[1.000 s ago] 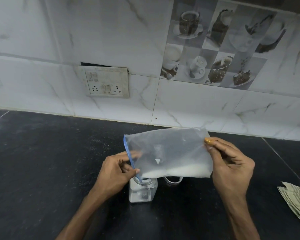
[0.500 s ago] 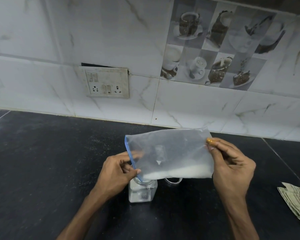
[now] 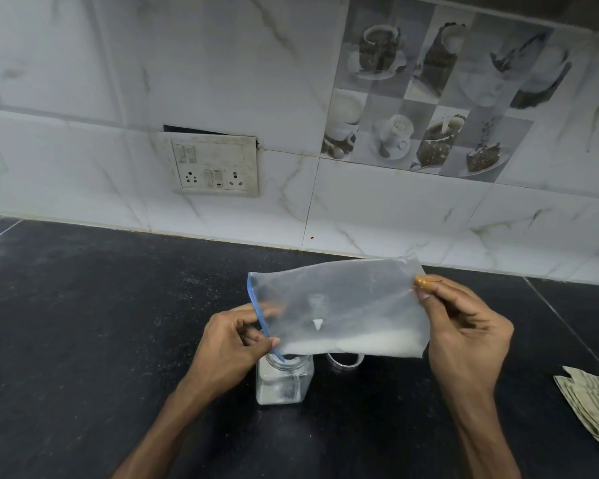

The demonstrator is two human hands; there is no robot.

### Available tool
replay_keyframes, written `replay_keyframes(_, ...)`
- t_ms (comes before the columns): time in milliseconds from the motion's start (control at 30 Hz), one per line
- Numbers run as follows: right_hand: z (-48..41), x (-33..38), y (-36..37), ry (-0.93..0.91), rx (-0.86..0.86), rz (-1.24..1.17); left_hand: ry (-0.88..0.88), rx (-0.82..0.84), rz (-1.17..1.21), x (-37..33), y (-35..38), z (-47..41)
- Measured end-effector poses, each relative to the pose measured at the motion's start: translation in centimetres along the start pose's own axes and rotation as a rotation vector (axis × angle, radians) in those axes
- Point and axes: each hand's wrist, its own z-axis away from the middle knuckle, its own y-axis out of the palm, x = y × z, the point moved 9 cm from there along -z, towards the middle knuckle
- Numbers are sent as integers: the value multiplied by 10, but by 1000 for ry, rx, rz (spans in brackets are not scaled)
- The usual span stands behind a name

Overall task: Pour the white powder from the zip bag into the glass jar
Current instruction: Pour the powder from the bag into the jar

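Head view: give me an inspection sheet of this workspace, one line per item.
Surface: black stone counter, faint pale dusting at left.
Job's things: zip bag held sideways, its blue zip corner at the mouth of the glass jar; white powder lies along the bag's lower edge; jar upright, some powder inside.
Clutter: folded cloth at right edge; shiny ring behind the jar, possibly its lid.
Hands: left hand pinches the bag's zip end; right hand pinches the far end.
Cables: nothing seen.
Surroundings: marbled wall tiles, switchboard, cup-picture tiles.
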Motion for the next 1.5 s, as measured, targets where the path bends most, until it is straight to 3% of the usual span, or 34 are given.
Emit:
replay_keyframes(267, 11, -9, 15, -2, 270, 21, -3, -4, -7, 3, -1, 1)
replay_keyframes(433, 11, -19, 3, 158, 177, -101, -7, 10, -13, 2, -1, 1)
replay_keyframes(667, 12, -13, -5, 162, 105, 57, -5, 12, -30, -1, -1, 1)
replay_keyframes(1000, 15, -23, -1, 253, 65, -60, -14, 0, -45, 2, -2, 0)
replay_keyframes(1500, 12, -21, -4, 192, -1, -97, -31, 0, -55, 7, -4, 0)
